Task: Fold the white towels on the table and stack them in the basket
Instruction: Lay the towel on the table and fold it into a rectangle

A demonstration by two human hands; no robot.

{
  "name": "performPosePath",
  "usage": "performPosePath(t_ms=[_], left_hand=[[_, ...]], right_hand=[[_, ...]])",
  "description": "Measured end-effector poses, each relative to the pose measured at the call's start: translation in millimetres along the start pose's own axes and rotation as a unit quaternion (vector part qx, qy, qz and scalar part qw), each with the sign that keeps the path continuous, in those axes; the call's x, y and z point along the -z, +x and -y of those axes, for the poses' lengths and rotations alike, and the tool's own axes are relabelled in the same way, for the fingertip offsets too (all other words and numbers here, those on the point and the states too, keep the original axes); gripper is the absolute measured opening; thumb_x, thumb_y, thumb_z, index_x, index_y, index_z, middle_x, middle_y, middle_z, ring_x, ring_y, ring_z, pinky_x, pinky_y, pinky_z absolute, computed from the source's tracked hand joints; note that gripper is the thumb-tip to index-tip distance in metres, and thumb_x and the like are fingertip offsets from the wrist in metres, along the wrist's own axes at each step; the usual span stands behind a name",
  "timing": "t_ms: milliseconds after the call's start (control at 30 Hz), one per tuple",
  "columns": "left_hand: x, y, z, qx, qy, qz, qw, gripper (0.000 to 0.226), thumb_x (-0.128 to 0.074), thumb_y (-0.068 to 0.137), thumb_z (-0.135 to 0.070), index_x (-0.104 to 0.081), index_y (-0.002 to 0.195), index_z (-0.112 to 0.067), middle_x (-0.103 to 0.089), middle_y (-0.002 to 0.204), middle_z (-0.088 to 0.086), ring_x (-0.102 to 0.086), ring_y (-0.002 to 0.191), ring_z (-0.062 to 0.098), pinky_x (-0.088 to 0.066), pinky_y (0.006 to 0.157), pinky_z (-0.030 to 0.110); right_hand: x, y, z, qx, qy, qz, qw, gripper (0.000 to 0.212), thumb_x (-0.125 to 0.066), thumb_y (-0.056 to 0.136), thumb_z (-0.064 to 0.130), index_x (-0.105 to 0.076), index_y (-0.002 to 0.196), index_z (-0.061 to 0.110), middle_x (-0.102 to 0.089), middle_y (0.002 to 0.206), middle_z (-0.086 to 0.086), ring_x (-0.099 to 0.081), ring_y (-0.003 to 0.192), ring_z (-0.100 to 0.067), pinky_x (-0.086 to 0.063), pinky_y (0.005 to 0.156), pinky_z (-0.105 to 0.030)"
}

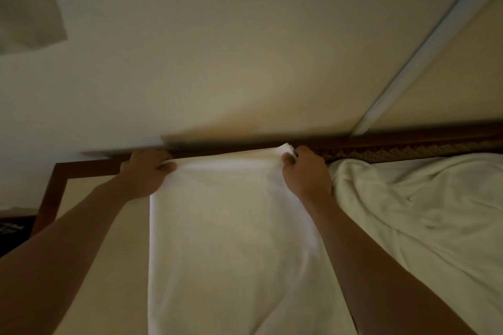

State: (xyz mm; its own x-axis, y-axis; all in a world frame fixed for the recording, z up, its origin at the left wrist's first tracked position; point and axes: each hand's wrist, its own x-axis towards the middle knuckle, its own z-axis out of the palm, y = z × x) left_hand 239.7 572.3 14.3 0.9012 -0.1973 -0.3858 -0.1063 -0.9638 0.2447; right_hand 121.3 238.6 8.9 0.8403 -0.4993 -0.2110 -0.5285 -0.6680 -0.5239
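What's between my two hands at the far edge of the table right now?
In the head view, the far edge of the flat white towel spans the stretch between the left hand and the right hand, each gripping a corner. Nothing else lies there.

- A plain indoor room, most likely a home or a guest room; the dim, blurred view does not settle which.
- The landmark is a table (89,225) with a pale top and a dark wooden frame.
- Just behind the table rises a bare cream wall (217,48).
- On the wall, up and right of the table, a white strip (424,54) runs diagonally.
- Along the table's far right edge sits a woven patterned band (402,151).
- White towels (424,212) heaped on the table's right side suggest household or hotel laundry.
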Motion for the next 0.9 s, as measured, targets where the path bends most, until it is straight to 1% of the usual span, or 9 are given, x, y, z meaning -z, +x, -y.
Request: performPosePath(t_ms=[100, 200, 333, 400, 500, 567, 667, 800, 900], left_hand=[[-4.1, -2.0, -6.9, 0.015, 0.021, -0.014, 1.000, 0.035, -0.054, 0.100, -0.053, -0.066, 0.124, -0.030, -0.056, 0.138, 0.003, -0.044, 0.134, 0.033, -0.038, 0.109, 0.053], [-8.5, -6.7, -6.9, 0.019, -0.004, -0.041, 0.999, 0.033, -0.056, 0.098, -0.056, -0.067, 0.118, -0.033, -0.057, 0.133, -0.001, -0.044, 0.130, 0.032, -0.038, 0.106, 0.054], [-14.6, -6.6, -8.1, 0.027, -0.027, -0.078, 0.996, 0.023, -0.062, 0.096, -0.051, -0.068, 0.110, -0.034, -0.061, 0.127, 0.001, -0.048, 0.125, 0.034, -0.039, 0.101, 0.055], [-17.6, -8.5, -12.1, 0.036, -0.049, -0.101, 0.993, 0.029, -0.066, 0.094, -0.048, -0.067, 0.118, -0.031, -0.061, 0.130, 0.004, -0.048, 0.126, 0.036, -0.039, 0.103, 0.056], [-29.8, -34.1, -20.3, 0.045, -0.127, -0.180, 0.974, 0.046, -0.069, 0.094, -0.038, -0.056, 0.133, -0.019, -0.055, 0.135, 0.015, -0.050, 0.123, 0.041, -0.043, 0.103, 0.054], [-45.6, -63.7, -27.8, 0.093, -0.192, -0.221, 0.952, 0.048, -0.065, 0.095, -0.035, -0.051, 0.138, -0.018, -0.053, 0.133, 0.019, -0.052, 0.119, 0.042, -0.046, 0.100, 0.053], [-71.3, -105.0, -36.3, 0.158, -0.185, -0.227, 0.943, 0.045, -0.057, 0.100, -0.039, -0.049, 0.137, -0.014, -0.055, 0.129, 0.020, -0.055, 0.113, 0.044, -0.048, 0.093, 0.055], [-82.9, -116.7, -27.0, 0.171, -0.147, -0.221, 0.949, 0.042, -0.044, 0.106, -0.041, -0.056, 0.125, -0.006, -0.061, 0.116, 0.017, -0.058, 0.100, 0.038, -0.050, 0.083, 0.051], [-79.3, -112.9, -22.6, 0.175, -0.146, -0.224, 0.948, 0.040, -0.040, 0.108, -0.039, -0.055, 0.124, -0.006, -0.060, 0.116, 0.018, -0.058, 0.098, 0.038, -0.050, 0.082, 0.051]], right_hand=[[-2.9, -4.2, 1.3, 0.013, -0.023, -0.028, 0.999, 0.031, -0.043, 0.105, 0.036, -0.059, 0.105, 0.010, -0.068, 0.104, -0.013, -0.065, 0.099, -0.036, -0.043, 0.073, -0.037], [-2.5, -3.0, -3.0, 0.052, -0.004, -0.037, 0.998, 0.033, -0.044, 0.106, 0.041, -0.058, 0.099, 0.011, -0.068, 0.095, -0.012, -0.065, 0.093, -0.037, -0.044, 0.069, -0.037], [0.4, -0.1, -13.0, 0.014, -0.019, -0.035, 0.999, 0.038, -0.046, 0.103, 0.051, -0.056, 0.102, 0.014, -0.067, 0.094, -0.009, -0.065, 0.091, -0.035, -0.046, 0.068, -0.036], [4.5, 1.4, -14.9, 0.015, -0.008, -0.018, 1.000, 0.039, -0.048, 0.102, 0.053, -0.057, 0.105, 0.015, -0.068, 0.095, -0.009, -0.066, 0.090, -0.033, -0.053, 0.073, -0.040], [12.4, -10.1, -18.5, -0.014, 0.032, 0.001, 0.999, 0.034, -0.051, 0.101, 0.051, -0.056, 0.108, 0.018, -0.067, 0.097, -0.004, -0.065, 0.090, -0.029, -0.055, 0.077, -0.041], [11.6, -29.2, -25.8, -0.033, 0.033, 0.006, 0.999, 0.030, -0.049, 0.103, 0.048, -0.054, 0.105, 0.019, -0.066, 0.094, -0.003, -0.065, 0.088, -0.027, -0.053, 0.074, -0.038], [4.4, -59.3, -31.4, -0.016, 0.002, -0.009, 1.000, 0.030, -0.044, 0.106, 0.044, -0.056, 0.098, 0.017, -0.064, 0.085, -0.002, -0.065, 0.079, -0.024, -0.050, 0.066, -0.034], [-3.6, -69.6, -27.7, 0.004, 0.037, -0.026, 0.999, 0.028, -0.042, 0.108, 0.041, -0.053, 0.092, 0.020, -0.054, 0.074, 0.007, -0.056, 0.066, -0.012, -0.036, 0.053, -0.028], [-8.1, -69.1, -33.9, -0.017, 0.038, -0.033, 0.999, 0.030, -0.044, 0.106, 0.044, -0.058, 0.100, 0.018, -0.058, 0.078, 0.006, -0.060, 0.071, -0.017, -0.041, 0.057, -0.029]])
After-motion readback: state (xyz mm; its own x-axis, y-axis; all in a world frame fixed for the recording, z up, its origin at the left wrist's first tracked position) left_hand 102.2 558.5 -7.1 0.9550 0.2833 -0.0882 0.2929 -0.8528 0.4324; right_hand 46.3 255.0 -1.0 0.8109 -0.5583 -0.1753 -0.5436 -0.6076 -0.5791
